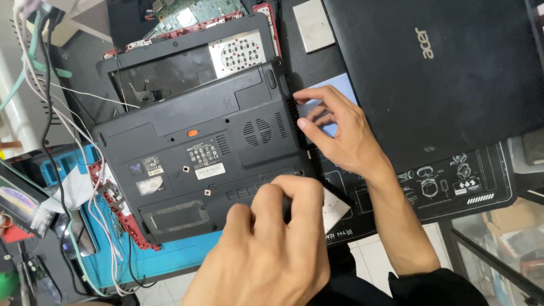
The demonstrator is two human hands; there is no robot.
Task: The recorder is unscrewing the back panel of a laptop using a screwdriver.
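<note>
Clearly, the closed black laptop (453,73) at the counter's far right corner is the largest thing in view, lying flat with its lid up. Next in size is the upturned laptop base (198,153), set near the middle of the counter on a black mat (447,187) and partly on a blue mat (164,260) toward the left edge; its underside faces up, and its long axis is seen to run from the near left to the far right, slightly skewed to the counter's edges. Behind it a stripped laptop shell (187,62) with a red rim is stacked. As judged from the bottom panels, which are all seated, the opening of the base is barely begun and nearly all of it is left.

The right hand (340,133) is laid against the base's right side edge, fingers (317,133) slightly spread and pressed to that edge. The left hand (272,243) is held at the near right corner of the base, fingers curled together; whether anything is clamped inside them cannot be told. White wires (102,226) are trailed along the left edge.
</note>
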